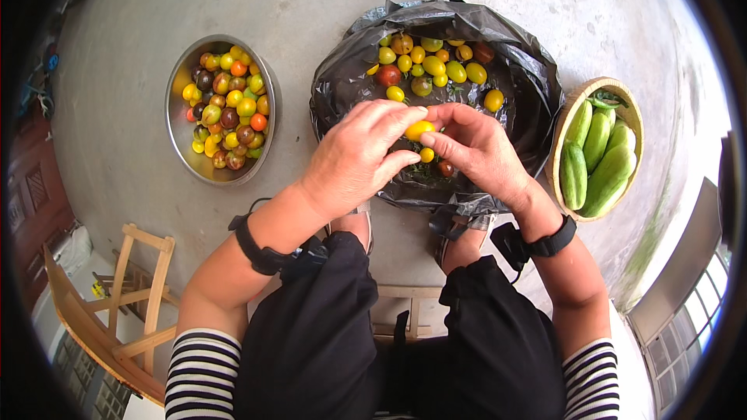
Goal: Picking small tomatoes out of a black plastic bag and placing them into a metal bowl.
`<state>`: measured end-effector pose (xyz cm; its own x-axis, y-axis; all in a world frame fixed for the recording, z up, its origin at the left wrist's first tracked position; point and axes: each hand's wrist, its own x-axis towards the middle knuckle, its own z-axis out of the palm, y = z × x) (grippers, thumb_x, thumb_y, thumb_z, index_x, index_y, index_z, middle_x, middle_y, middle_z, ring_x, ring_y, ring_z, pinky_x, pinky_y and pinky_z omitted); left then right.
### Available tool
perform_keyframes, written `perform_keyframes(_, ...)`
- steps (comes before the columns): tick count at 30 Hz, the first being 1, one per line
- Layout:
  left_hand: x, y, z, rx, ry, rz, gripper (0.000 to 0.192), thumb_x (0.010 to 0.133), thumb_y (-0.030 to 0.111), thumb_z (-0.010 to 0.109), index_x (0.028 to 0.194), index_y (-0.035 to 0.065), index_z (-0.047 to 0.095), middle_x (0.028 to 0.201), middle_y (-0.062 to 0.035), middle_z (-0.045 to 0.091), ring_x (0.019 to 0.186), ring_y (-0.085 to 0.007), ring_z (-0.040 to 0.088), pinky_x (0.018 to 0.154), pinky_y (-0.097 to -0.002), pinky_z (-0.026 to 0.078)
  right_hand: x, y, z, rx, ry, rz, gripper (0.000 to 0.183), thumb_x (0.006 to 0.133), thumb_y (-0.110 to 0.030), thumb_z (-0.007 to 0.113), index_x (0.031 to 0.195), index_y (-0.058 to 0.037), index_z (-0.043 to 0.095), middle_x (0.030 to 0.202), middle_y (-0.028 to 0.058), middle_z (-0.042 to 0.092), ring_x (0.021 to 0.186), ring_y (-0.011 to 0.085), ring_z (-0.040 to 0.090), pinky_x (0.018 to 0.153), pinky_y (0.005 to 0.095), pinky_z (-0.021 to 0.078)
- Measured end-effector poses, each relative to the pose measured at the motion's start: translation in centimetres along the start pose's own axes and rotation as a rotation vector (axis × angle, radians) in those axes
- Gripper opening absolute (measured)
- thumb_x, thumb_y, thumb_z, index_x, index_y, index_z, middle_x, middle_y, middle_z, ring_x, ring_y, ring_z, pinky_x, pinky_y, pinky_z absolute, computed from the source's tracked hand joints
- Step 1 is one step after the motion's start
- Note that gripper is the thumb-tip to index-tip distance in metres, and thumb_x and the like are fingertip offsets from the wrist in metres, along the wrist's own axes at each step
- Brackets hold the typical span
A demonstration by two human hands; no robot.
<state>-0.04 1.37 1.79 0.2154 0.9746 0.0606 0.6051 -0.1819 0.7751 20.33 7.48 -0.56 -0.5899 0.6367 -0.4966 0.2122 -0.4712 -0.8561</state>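
Note:
Both my hands are over a wide-mouthed black plastic bag (528, 49) on the floor. Between them is a yellow cherry tomato (419, 130), held by the thumb and fingers of my right hand (475, 149). My left hand (362, 154) reaches the same tomato from the left with its fingertips; its thumb is apart from it, and whether it grips is unclear. Loose yellow, green and red tomatoes (433, 65) lie in the bag, with bits of green stem. To the left, a steel bowl (272, 128) holds many mixed cherry tomatoes (229, 117).
A woven basket (638, 111) with several green cucumbers (596, 133) stands right of the bag. My feet are at the bag's near edge. A wooden folding frame (153, 280) and a wooden tabletop (96, 341) are at lower left. A window grille (680, 344) shows at lower right.

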Motion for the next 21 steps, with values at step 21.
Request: perform_keyframes(21, -1.9, -0.9, 1.5, -0.211, 0.007, -0.382, 0.031, 0.085, 0.005, 0.074, 0.115, 0.0051, 0.068, 0.096, -0.0041, 0.062, 0.074, -0.0090, 0.060, 0.069, -0.0233, 0.052, 1.2, 4.4, -4.3, -1.147, 0.336, -0.390, 0.012, 0.084, -0.012, 0.066, 0.096, -0.0093, 0.063, 0.085, 0.0123, 0.060, 0.080, 0.0341, 0.064, 0.069, 0.0433, 0.0530)
